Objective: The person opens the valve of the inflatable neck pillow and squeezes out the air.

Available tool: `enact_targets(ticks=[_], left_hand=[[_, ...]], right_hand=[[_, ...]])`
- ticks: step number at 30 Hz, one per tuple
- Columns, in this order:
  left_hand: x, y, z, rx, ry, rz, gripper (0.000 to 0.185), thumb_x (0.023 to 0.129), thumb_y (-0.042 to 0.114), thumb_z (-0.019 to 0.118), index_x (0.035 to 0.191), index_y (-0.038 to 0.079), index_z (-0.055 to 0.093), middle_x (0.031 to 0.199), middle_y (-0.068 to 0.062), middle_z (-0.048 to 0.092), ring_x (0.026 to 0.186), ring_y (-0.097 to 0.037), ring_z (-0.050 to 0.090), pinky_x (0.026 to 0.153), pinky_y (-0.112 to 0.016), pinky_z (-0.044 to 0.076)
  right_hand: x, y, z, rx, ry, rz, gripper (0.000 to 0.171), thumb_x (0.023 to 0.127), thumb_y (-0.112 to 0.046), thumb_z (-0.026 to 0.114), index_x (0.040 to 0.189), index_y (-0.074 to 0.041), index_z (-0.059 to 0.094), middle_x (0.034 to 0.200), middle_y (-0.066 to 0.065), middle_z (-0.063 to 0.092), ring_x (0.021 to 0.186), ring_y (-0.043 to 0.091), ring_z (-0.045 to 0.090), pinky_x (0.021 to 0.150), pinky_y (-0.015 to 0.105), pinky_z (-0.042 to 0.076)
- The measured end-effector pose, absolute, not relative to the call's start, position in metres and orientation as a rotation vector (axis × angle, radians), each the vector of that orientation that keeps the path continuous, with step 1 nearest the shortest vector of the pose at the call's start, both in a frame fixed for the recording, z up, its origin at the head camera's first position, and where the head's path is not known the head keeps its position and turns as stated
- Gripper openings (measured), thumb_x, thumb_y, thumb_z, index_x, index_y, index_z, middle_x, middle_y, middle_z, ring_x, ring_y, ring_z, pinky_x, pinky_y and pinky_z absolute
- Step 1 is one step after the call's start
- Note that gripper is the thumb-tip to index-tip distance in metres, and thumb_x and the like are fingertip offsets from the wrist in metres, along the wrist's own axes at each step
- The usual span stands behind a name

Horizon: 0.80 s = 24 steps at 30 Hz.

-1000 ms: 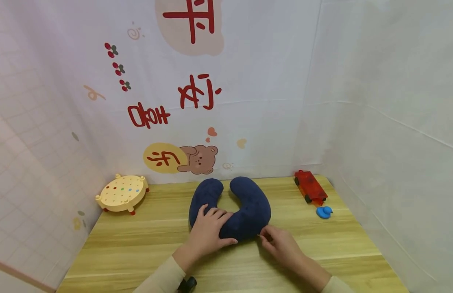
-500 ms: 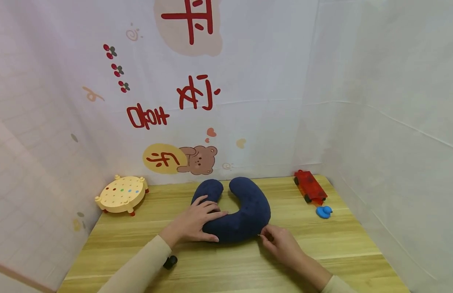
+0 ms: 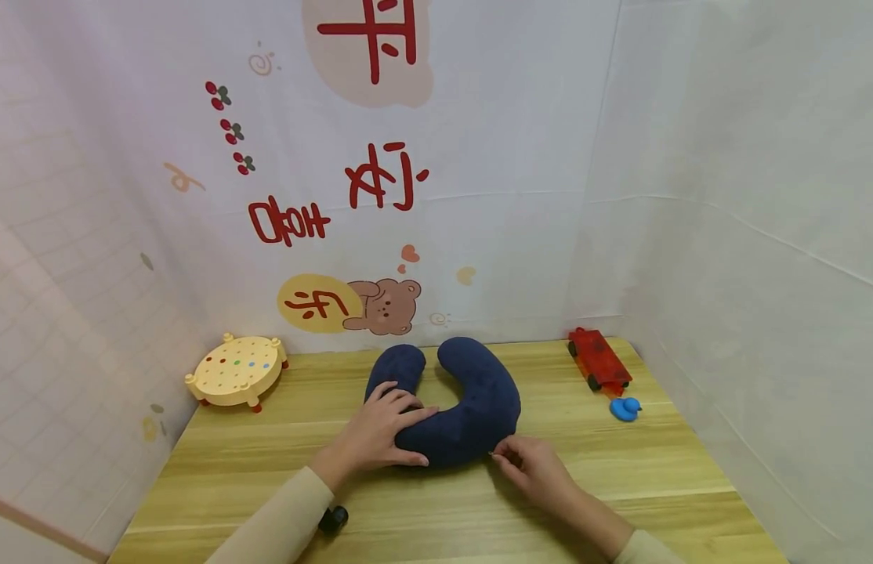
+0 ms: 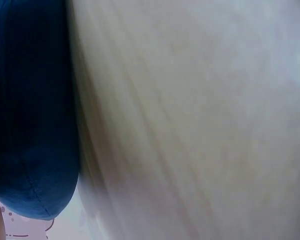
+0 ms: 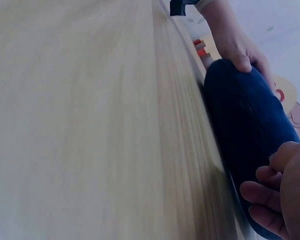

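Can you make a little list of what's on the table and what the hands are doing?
pillow: dark blue U-shaped neck pillow, middle of the wooden table
left hand: rests on the pillow's left arm
right hand: pinches something small at the pillow's near edge
left corner: yellow toy stool
right corner: red toy car, blue duck

Both arms wear long cream-beige sleeves, and a small black device (image 3: 333, 519) sits under the left wrist.

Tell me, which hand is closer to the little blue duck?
The right hand. It sits at the near edge of the navy neck pillow, on the same side of the table as the blue duck. The left hand rests on the pillow's other arm, farther from the duck.
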<state>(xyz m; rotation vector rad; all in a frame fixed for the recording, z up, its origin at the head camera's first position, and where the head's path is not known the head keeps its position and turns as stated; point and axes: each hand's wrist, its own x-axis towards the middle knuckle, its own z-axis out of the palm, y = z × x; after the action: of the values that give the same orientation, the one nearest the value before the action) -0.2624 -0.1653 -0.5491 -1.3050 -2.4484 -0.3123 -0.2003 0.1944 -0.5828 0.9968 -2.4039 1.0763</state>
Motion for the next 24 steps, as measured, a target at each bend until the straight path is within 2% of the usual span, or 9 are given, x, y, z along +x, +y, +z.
enact_targets(ticks=[9,17,24], left_hand=[[-0.260,-0.163,-0.556,-1.236,-2.487,-0.373,0.085,0.092,0.086,0.063,0.161,0.035,0.060,0.136,0.004,0.068,0.133,-0.025,0.059,0.125,-0.062,0.032],[-0.257,-0.160,-0.555,-1.196,-2.537,-0.373,0.084,0.093,0.087,0.060,0.159,0.035,0.062,0.136,0.003,0.068,0.132,-0.026,0.059,0.125,-0.062,0.032],[-0.252,-0.158,-0.553,-1.158,-2.570,-0.352,0.083,0.094,0.085,0.062,0.161,0.036,0.059,0.137,0.002,0.066,0.133,-0.027,0.058,0.125,-0.063,0.030]], right_hand=[[-0.201,0.184,-0.587,1.007,-2.410,1.119,0.016,0.098,-0.002,0.083,0.098,-0.015,0.074,0.085,-0.014,0.069,0.072,-0.004,0.056,0.062,0.017,0.052],[-0.202,0.177,-0.587,1.017,-2.414,1.137,0.016,0.098,-0.004,0.084,0.098,-0.018,0.075,0.085,-0.015,0.070,0.072,-0.005,0.057,0.062,0.017,0.052],[-0.203,0.172,-0.588,1.039,-2.402,1.133,0.012,0.098,-0.004,0.083,0.098,-0.014,0.076,0.084,-0.016,0.069,0.071,-0.005,0.057,0.062,0.015,0.051]])
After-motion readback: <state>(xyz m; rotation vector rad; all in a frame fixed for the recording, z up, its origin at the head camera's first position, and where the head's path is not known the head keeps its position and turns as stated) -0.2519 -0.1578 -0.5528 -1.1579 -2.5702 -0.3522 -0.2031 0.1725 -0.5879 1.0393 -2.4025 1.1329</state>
